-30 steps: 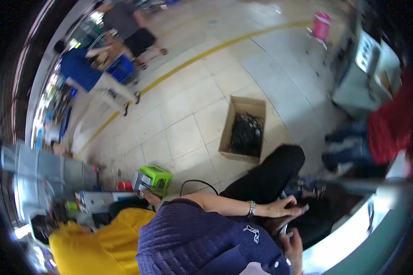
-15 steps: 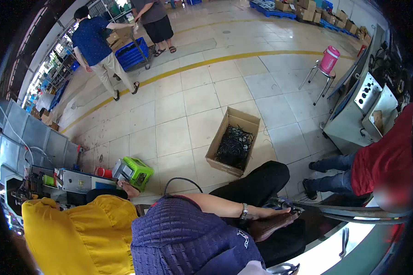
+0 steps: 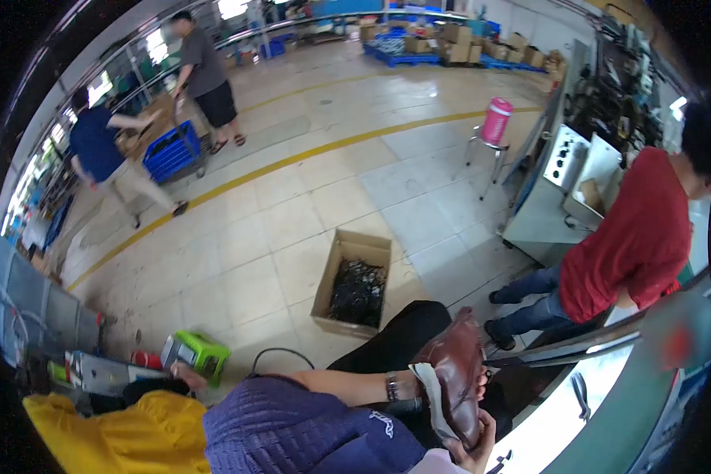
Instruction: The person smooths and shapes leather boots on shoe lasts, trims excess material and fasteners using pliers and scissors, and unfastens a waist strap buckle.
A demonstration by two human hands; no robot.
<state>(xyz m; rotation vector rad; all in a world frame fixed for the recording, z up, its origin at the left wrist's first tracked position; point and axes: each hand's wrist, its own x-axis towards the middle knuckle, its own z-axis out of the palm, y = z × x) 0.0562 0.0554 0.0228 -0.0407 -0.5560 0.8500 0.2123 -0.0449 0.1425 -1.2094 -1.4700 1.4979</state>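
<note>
A glossy brown leather shoe upper point(image 3: 454, 363) with a pale lining edge is held up over my dark-trousered leg point(image 3: 395, 336). My left hand point(image 3: 483, 384), with a metal-banded watch on its wrist, is mostly hidden behind the upper; its fingertips curl round the far side. At the lower end of the upper, my right hand point(image 3: 479, 442) grips it with thumb and fingers. Beside my hands, a dark slim tool point(image 3: 581, 396) lies on the white worktop point(image 3: 547, 415); I cannot tell its kind.
An open carton point(image 3: 324, 304) of black scraps stands on the tiled floor. A person in yellow point(image 3: 126, 434) sits close at my left, near a green machine point(image 3: 205, 355). Another in red point(image 3: 632, 229) stands at right by a machine. Two people handle a blue cart point(image 3: 172, 152).
The shoe upper has been raised and turned upright, and my right hand has come into view on it. My view has tilted up and right. The person in red stands more upright.
</note>
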